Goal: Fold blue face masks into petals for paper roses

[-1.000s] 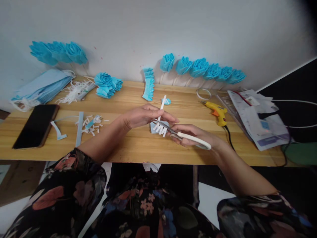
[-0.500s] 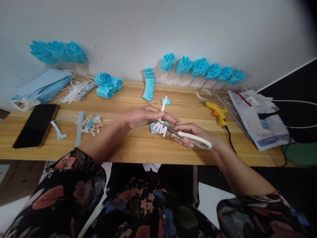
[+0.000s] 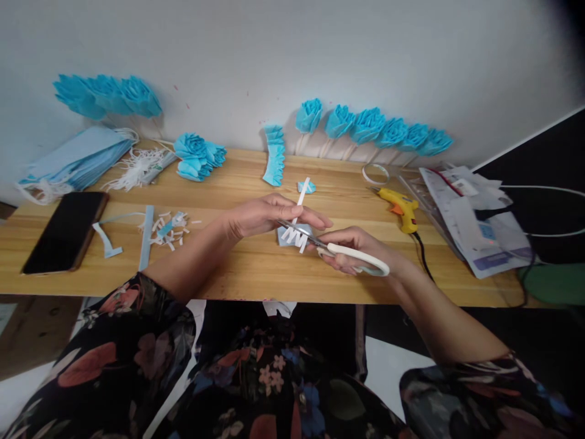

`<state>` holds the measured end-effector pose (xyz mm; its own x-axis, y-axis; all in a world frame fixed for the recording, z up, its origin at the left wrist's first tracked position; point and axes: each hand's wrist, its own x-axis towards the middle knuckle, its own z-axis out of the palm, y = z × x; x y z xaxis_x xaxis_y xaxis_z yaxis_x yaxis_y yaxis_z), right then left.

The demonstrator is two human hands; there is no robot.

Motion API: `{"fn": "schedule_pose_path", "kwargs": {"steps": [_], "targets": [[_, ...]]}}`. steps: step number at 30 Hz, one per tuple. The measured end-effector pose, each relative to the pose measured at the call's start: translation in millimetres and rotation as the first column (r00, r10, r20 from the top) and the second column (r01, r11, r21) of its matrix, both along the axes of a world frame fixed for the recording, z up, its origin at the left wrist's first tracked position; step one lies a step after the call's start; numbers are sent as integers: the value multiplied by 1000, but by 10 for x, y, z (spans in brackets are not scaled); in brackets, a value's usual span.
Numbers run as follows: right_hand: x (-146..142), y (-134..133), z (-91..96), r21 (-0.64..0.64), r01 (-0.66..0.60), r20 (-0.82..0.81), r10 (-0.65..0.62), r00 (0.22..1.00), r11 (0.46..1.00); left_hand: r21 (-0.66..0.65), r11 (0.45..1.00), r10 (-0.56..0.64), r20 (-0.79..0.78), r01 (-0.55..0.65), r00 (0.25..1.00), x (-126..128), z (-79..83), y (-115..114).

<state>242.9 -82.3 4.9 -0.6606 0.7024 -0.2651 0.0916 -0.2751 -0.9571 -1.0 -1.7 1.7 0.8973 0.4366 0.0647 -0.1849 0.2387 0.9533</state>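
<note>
Between thumb and fingers, my left hand (image 3: 274, 214) pinches a narrow white strip (image 3: 303, 190) whose upper end sticks up past the hand. Below the fingers hangs a white fringe of cut ends (image 3: 297, 238). My right hand (image 3: 351, 247) grips white-handled scissors (image 3: 361, 253), their blades lying across the fringe, close under the left fingers. The blades look nearly closed; whether they bite into the strip is hard to make out. A pale blue piece (image 3: 287, 236) lies on the table beneath the fringe, partly covered. Just beyond the hands sits a small blue scrap (image 3: 306, 186).
Blue flowers on sticks (image 3: 368, 125) lean on the wall. Left are face masks (image 3: 82, 158), a phone (image 3: 66, 231), white cords (image 3: 137, 167) and cut scraps (image 3: 171, 228). Right are a yellow glue gun (image 3: 398, 207), a tape roll (image 3: 375, 174) and plastic packets (image 3: 478, 225).
The scissors have moved slightly left and their blades look closer together across the fringe. My left hand keeps its pinch in nearly the same place.
</note>
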Motion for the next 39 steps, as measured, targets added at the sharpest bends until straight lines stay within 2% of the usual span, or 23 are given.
{"fn": "schedule_pose_path", "kwargs": {"steps": [5,15,17,21,23,25,26,28,30,32,35,37,39], "targets": [[-37,-24,36,-6,7,24,-6,1000,1000,41,999,-1,-9,2,1000,2,-6,1],[-50,-87,-14,77,52,61,-57,997,996,89,994,63,-50,-58,997,40,12,-27],[-109,-137,-15,133,12,100,-26,995,991,109,986,135,-54,-128,989,59,5,-20],[-201,-268,16,229,-190,187,148,971,955,124,935,336,-14,-332,942,54,-48,27],[-123,-331,59,240,-97,140,64,988,966,119,931,351,-29,-345,936,22,-52,58],[62,-410,106,207,107,25,-115,993,972,168,927,351,-70,-336,934,0,0,95],[179,-461,122,176,207,-34,-204,978,962,237,917,354,-109,-322,929,6,51,116],[414,-581,127,125,411,-152,-392,907,903,452,857,386,-243,-248,890,81,183,165],[604,-699,94,13,598,-272,-573,774,801,670,738,436,-379,-83,816,255,310,231],[729,-795,42,-79,704,-327,-686,650,705,785,615,507,-465,74,726,520,369,320],[826,-893,-18,-165,771,-352,-767,536,615,866,436,602,-483,245,636,1004,291,494],[866,-947,-32,-185,789,-374,-784,495,586,898,329,618,-438,291,652,1311,175,616],[901,-995,-33,-183,793,-410,-778,476,582,914,280,608,-406,294,683,1567,60,729]]}}
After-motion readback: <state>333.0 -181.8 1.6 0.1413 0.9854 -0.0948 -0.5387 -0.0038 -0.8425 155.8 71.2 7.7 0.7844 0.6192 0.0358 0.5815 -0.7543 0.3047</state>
